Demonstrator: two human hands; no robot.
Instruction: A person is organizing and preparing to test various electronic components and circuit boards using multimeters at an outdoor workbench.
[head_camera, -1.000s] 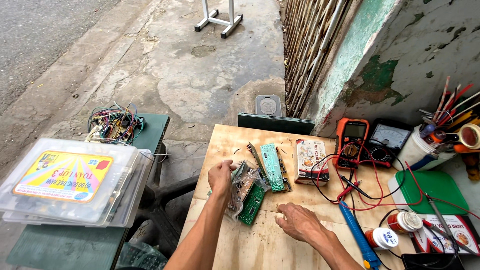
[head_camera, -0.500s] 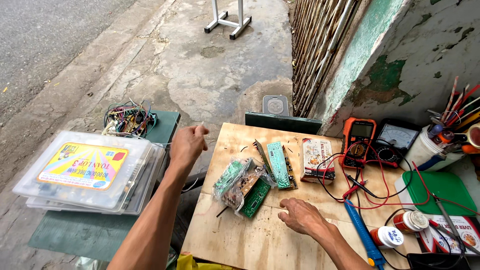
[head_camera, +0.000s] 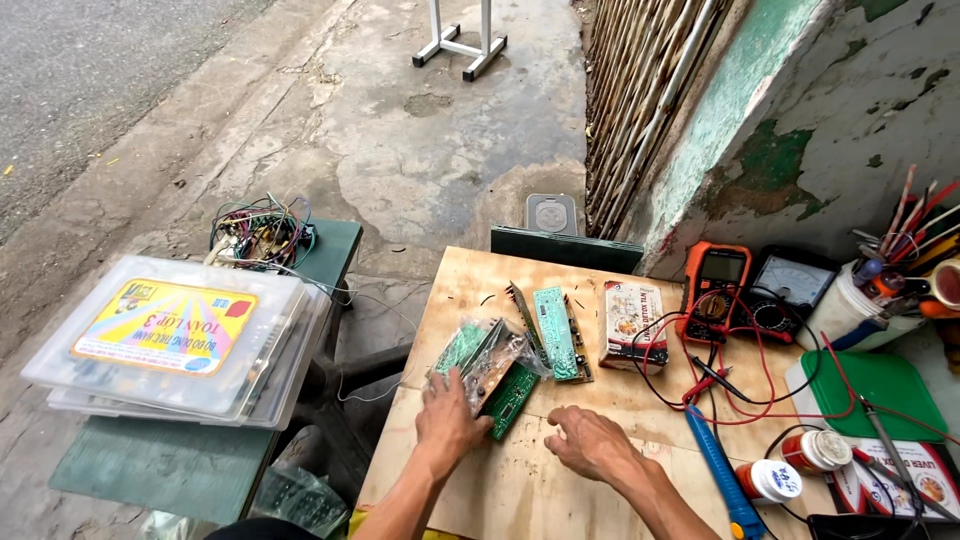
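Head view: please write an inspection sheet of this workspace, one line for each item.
Surface: plywood table, bare wood near the hands.
Job's things: circuit boards in clear bags; more green boards beside them.
Clutter: small box, two jars, cup of tools.
Hands: left hand on the bagged boards; right hand flat on the table.
Cables: red and black leads from two meters.
Surroundings: plastic cases on a green bench, concrete pavement.

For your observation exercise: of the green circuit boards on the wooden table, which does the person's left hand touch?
The dark green board nearest the left hand, under the bagged boards; the light green upright board stands apart.
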